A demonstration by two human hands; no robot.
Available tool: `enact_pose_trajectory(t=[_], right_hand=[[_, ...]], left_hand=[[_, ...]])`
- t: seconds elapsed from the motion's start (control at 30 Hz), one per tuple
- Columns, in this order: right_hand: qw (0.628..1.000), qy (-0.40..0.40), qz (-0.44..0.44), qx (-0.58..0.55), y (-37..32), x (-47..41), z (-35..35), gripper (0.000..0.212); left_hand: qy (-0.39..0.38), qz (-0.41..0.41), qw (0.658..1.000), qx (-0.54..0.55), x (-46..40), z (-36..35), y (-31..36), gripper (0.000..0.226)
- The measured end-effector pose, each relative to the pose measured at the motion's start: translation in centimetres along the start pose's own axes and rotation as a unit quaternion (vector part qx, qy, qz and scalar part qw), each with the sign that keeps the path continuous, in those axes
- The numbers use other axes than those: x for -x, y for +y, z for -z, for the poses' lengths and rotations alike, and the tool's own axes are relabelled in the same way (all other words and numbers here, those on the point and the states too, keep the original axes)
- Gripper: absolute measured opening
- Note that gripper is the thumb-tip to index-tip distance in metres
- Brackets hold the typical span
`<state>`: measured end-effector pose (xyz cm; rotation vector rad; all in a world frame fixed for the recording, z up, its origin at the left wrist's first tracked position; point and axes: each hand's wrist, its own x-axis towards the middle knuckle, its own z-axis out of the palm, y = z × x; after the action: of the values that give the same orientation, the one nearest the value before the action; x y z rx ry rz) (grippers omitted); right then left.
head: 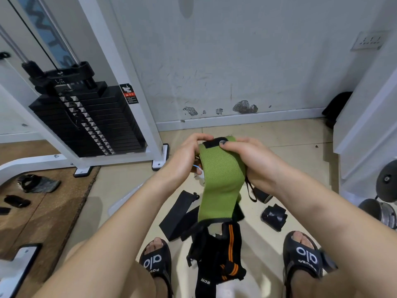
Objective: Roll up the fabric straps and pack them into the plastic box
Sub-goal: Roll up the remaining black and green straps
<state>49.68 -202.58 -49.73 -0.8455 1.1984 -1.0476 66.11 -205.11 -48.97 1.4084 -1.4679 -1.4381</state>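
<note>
A green fabric strap [221,179] with a black patch at its top end hangs between both hands, above the floor. My left hand [184,160] grips its upper left edge with curled fingers. My right hand [251,162] grips the upper right, thumb pressed on the black patch. The strap's lower end trails down to a black strap with orange stripes [227,250] on the floor between my feet. A flat black strap [182,214] lies to the left of it. A rolled black strap [274,216] sits on the floor to the right. A clear plastic box [120,204] is partly hidden behind my left arm.
A white cable machine with a black weight stack [90,123] stands at the left. Black wraps [38,183] lie on the brown mat. A wall is close ahead. Weight plates [386,183] sit at the right edge. My sandalled feet [156,263] flank the straps.
</note>
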Motion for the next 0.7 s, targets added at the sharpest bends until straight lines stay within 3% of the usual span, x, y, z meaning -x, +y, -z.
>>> enact_pose_trajectory(t=[0.1,0.23,0.4,0.53,0.7], right_hand=[[1.0,-0.017,-0.013,-0.006,-0.6,0.2,0.6,0.016],[1.0,-0.011,-0.024,-0.001,-1.1,0.2,1.0,0.015],[0.998,-0.043,-0.035,0.014,-1.2,0.5,1.1,0.025],[0.997,-0.06,-0.038,0.026,-1.2,0.5,1.3,0.031],[0.991,-0.102,-0.046,0.074,-1.0,0.8,1.3,0.051]], left_hand=[[-0.011,-0.072,0.985,-0.158,0.1,1.1,-1.1,0.05],[-0.035,-0.176,0.947,-0.267,0.0,1.6,-2.8,0.07],[-0.012,-0.317,0.907,-0.277,-0.2,1.1,-2.6,0.052],[-0.035,-0.313,0.913,-0.258,-0.2,1.0,-2.2,0.039],[-0.036,-0.233,0.95,-0.203,0.4,1.5,-1.2,0.013]])
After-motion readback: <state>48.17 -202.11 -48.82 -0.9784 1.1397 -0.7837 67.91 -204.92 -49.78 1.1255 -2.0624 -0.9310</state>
